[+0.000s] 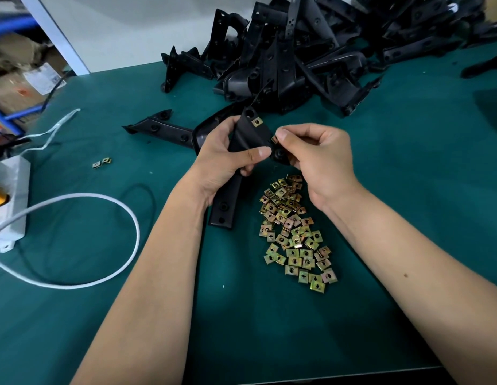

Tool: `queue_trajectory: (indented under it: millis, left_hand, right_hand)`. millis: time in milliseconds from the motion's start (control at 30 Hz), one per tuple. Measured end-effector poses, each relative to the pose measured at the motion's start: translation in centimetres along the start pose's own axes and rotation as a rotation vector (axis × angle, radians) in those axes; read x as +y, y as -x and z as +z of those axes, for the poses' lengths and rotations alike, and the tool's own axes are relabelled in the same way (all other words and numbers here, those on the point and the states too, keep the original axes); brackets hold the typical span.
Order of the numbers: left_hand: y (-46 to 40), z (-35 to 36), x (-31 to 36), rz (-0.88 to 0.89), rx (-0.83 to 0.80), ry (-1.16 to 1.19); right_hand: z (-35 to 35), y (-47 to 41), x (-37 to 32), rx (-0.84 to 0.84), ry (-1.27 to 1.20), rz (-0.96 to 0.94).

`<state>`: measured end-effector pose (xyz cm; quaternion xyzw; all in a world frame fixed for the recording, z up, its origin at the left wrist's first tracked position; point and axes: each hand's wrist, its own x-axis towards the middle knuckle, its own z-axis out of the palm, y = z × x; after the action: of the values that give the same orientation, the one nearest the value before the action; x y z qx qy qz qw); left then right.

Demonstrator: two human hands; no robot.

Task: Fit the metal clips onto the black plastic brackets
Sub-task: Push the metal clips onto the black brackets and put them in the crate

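Matt black plastic bracket [243, 140], shiny brass-toned metal clips [294, 232], green mat [408, 162].

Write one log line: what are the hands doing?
left hand: holds bracket | right hand: pinches clip at bracket edge

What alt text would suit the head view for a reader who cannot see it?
Over a green table, the left hand grips a black plastic bracket already carrying one fitted clip, while the right hand pinches another metal clip against its edge. Loose clips lie below; more brackets are piled behind.
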<state>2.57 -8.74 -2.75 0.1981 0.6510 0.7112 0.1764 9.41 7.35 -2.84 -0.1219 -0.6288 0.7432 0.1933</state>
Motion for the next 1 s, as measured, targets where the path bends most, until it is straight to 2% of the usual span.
queue_trajectory:
  millis: [167, 467, 700, 1000]
  left_hand:
    - [-0.07, 0.27, -0.12, 0.000, 0.006, 0.065]
    - [-0.19, 0.26, -0.16, 0.004, -0.003, -0.005]
    - [-0.15, 0.43, -0.28, 0.008, 0.033, 0.038]
    - [-0.06, 0.27, -0.46, 0.049, 0.101, 0.042]
  right_hand:
    - [0.39, 0.10, 0.00, 0.076, -0.199, 0.117]
    - [0.42, 0.18, 0.17, 0.068, -0.140, 0.082]
    - [0.27, 0.01, 0.05, 0.008, -0.198, 0.153]
    - [-0.03, 0.17, -0.04, -0.156, -0.161, 0.148]
